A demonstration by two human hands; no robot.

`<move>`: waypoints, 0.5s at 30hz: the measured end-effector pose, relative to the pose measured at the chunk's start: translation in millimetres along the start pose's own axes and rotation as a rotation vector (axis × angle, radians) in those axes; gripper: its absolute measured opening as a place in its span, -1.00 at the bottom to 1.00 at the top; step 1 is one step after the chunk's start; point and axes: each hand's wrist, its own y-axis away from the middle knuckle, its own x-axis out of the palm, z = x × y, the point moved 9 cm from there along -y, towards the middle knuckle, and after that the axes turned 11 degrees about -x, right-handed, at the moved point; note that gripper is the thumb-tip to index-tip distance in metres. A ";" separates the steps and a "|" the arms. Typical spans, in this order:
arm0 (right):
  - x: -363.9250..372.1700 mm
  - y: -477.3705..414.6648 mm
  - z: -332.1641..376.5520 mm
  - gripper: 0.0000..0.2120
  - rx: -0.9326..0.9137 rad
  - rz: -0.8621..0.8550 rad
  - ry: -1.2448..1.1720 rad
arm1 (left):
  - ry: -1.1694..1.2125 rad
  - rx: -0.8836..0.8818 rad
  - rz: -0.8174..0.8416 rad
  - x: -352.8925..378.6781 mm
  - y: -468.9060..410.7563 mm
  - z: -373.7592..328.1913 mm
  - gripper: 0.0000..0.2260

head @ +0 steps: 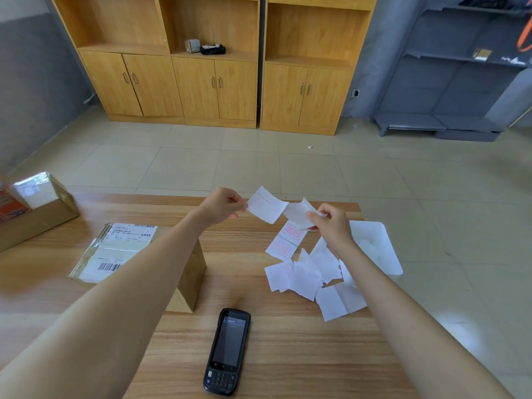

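Fingers of the left hand pinch a red-printed label above the desk; right hand pinches a curled white strip touching it. Loose slips lie beneath.

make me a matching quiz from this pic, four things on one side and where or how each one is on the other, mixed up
1 handheld scanner
2 red-printed label
3 backing paper
4 taped parcel

a pinched in right hand
b nearest table edge, screen up
c pinched in left hand
d lying flat, barcodes up

Pairs: 1-b, 2-c, 3-a, 4-d
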 end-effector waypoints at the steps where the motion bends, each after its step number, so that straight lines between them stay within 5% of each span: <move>1: -2.2 -0.1 -1.2 -0.62 0.002 -0.013 -0.013 | -0.003 -0.005 -0.004 -1.3 -0.4 1.8 -0.88; 15: -16.4 0.6 -5.3 -0.61 0.003 -0.085 -0.048 | 0.005 -0.017 -0.021 -5.9 -2.1 7.7 -0.88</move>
